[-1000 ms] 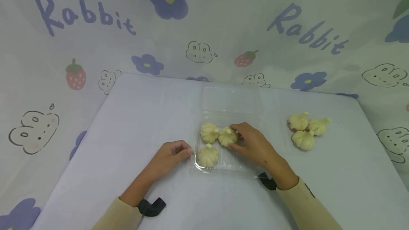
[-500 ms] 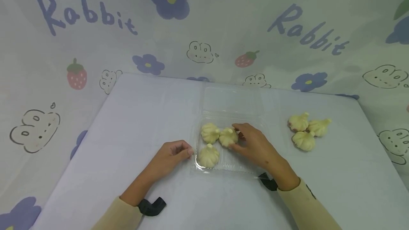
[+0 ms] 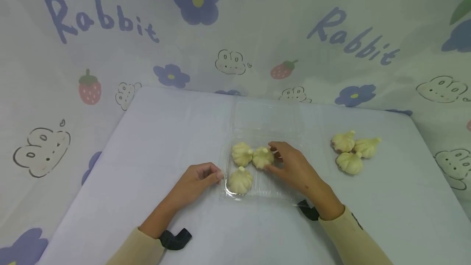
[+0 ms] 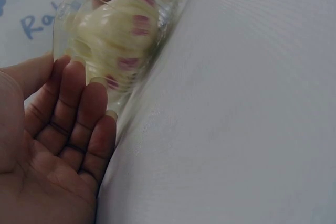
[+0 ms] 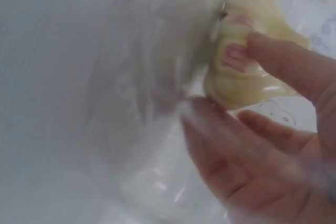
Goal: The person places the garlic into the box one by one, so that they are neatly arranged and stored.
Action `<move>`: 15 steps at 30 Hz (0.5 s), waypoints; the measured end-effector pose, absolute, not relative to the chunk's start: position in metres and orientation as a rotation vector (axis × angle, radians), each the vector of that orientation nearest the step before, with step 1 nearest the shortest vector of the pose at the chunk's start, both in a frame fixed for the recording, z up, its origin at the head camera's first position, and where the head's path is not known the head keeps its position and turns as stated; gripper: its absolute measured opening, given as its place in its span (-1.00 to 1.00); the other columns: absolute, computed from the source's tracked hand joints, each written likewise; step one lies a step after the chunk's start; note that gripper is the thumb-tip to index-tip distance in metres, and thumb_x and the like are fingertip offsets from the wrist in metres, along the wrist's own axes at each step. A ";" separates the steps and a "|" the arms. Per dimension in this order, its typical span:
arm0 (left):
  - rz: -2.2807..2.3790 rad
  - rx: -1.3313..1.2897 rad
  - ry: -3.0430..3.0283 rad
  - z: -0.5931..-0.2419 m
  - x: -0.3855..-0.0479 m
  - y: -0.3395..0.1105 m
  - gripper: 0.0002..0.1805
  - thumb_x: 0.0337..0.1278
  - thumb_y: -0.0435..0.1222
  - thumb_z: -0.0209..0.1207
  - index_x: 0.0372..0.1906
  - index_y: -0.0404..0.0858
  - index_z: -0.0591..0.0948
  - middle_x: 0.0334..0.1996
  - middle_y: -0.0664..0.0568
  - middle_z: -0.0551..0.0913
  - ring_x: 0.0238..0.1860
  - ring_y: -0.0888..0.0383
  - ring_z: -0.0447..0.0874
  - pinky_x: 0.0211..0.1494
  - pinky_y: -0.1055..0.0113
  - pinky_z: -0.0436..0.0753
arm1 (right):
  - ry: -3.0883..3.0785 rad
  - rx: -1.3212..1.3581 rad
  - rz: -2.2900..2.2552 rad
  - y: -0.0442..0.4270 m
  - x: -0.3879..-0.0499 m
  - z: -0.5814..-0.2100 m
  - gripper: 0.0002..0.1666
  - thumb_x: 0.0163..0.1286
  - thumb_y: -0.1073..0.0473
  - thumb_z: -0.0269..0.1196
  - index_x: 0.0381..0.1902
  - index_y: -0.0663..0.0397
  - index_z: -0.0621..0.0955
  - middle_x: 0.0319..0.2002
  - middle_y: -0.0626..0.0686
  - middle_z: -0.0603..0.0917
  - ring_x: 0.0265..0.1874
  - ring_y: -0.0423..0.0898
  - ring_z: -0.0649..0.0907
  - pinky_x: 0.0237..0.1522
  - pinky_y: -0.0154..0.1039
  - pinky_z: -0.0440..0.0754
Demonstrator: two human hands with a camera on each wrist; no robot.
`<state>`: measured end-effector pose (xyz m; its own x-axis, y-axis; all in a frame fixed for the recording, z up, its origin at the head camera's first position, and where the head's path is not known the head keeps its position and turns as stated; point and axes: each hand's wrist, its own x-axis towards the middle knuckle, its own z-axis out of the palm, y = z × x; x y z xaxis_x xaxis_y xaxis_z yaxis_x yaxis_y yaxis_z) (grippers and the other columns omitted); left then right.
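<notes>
A clear plastic container (image 3: 272, 193) lies open on the white table, with three garlic bulbs in its tray. My left hand (image 3: 195, 181) pinches the left rim between thumb and fingertips; the left wrist view shows this hand (image 4: 63, 140) against the clear wall, beside a bulb (image 4: 126, 30). The back right bulb (image 3: 263, 158) has my right hand (image 3: 294, 170) round its right side. In the right wrist view, the thumb and fingers of that hand (image 5: 262, 156) grip a bulb (image 5: 239, 61) with pink marks. Other bulbs sit at back left (image 3: 241, 154) and front left (image 3: 241, 180).
Three more garlic bulbs (image 3: 350, 162) lie grouped on the table to the right of the container. Its clear lid (image 3: 265, 114) is laid back toward the wall. Behind the table (image 3: 162, 134) hangs a cloth (image 3: 257, 19) printed with rabbits and flowers.
</notes>
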<state>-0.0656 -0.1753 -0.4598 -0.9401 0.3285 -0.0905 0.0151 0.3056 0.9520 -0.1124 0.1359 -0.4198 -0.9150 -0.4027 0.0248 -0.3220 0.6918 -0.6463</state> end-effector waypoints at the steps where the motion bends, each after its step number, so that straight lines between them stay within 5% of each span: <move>1: 1.679 0.315 2.306 -0.460 -0.065 -0.175 -0.78 0.50 -0.15 0.24 -0.17 -0.23 0.73 -0.29 0.03 0.70 -0.17 0.09 0.61 -0.06 0.33 0.56 | 2.776 -0.590 -1.026 0.136 -0.112 -0.421 -0.23 0.31 0.22 0.53 0.37 0.31 0.46 0.21 0.21 0.61 0.07 0.11 0.72 0.11 0.02 0.66; 15: 1.699 0.315 2.294 -0.462 -0.065 -0.175 -0.77 0.50 -0.17 0.25 -0.18 -0.26 0.73 -0.29 0.00 0.71 -0.18 0.07 0.62 -0.08 0.32 0.58 | 2.770 -0.532 -1.046 0.135 -0.112 -0.419 -0.43 0.33 0.28 0.49 0.22 0.24 0.51 0.16 0.18 0.64 0.05 0.10 0.73 0.09 0.03 0.67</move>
<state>-0.0646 -0.1747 -0.4616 -0.9402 0.3299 -0.0852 0.0147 0.2891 0.9572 -0.1117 0.1350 -0.4188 -0.9287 -0.3707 0.0000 -0.2782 0.6970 -0.6609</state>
